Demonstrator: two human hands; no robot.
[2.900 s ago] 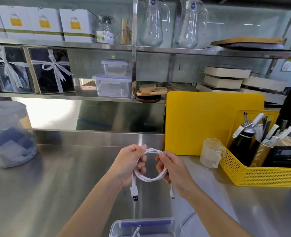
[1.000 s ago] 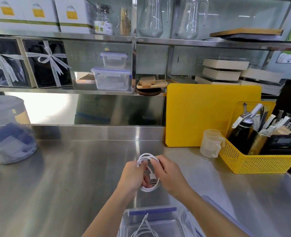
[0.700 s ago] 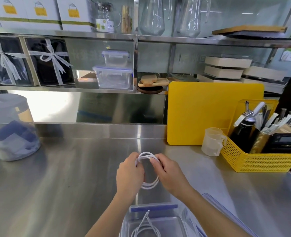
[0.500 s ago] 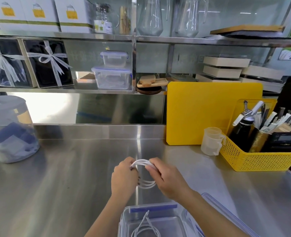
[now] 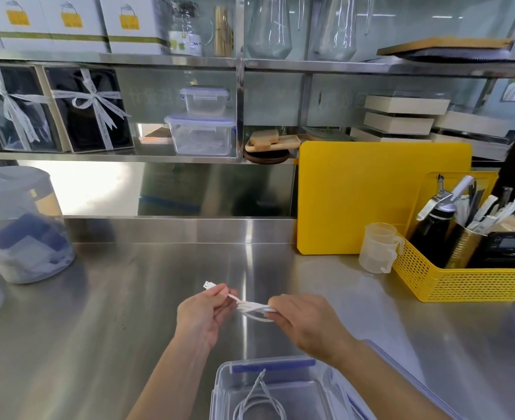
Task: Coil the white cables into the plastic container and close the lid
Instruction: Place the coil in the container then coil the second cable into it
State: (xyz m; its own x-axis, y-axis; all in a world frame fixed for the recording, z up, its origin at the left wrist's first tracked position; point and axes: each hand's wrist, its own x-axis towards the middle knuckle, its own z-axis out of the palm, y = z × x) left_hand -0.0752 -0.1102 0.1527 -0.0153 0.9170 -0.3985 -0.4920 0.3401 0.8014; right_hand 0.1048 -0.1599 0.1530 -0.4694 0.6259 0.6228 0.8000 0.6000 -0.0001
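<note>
A white cable is bundled into flattened loops above the steel counter, held between both hands. My left hand pinches the end near the USB plug, which sticks out to the upper left. My right hand grips the bundle's right side. Below, at the bottom edge, stands the open clear plastic container with a blue clip, and another coiled white cable lies inside. Its lid lies to the right, partly under my right forearm.
A yellow basket of tools and a small measuring cup stand at the right, before a yellow cutting board. A round translucent tub sits at the left. Shelves behind hold boxes, containers and pitchers.
The round coil has been squeezed flat into a bundle. My left hand has pulled the plug end out to the left while my right hand keeps hold of the loops.
</note>
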